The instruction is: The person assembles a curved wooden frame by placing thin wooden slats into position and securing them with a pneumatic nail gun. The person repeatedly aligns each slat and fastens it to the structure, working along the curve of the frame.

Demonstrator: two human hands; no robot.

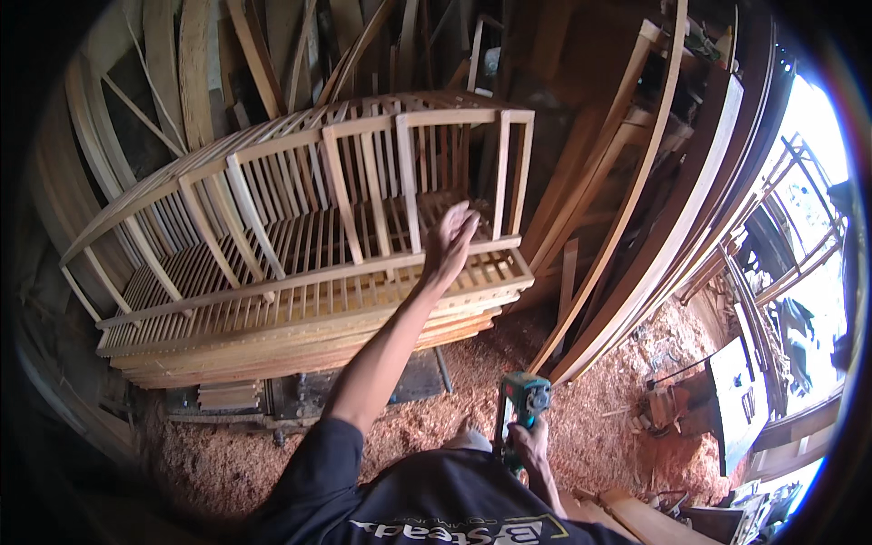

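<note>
A long wooden slatted frame [341, 204], built like a crate with upright posts and rows of thin slats, lies across the left and middle of the view. My left arm reaches over its near rail, and my left hand [451, 234] is raised by the right end. Its fingers are loosely bent and apart, with nothing plainly held. Low in the middle, my right hand [532, 443] is wrapped round the grip of a green power tool [524, 396] that looks like a nail gun. The tool is held away from the frame.
Beneath the frame is a stack of slatted panels [309, 350] on a dark bench [413, 389]. Long boards [677, 204] lean at the right, more timber [195, 77] at the back. Wood shavings [627, 427] cover the floor. A white-topped stand [738, 400] is at far right.
</note>
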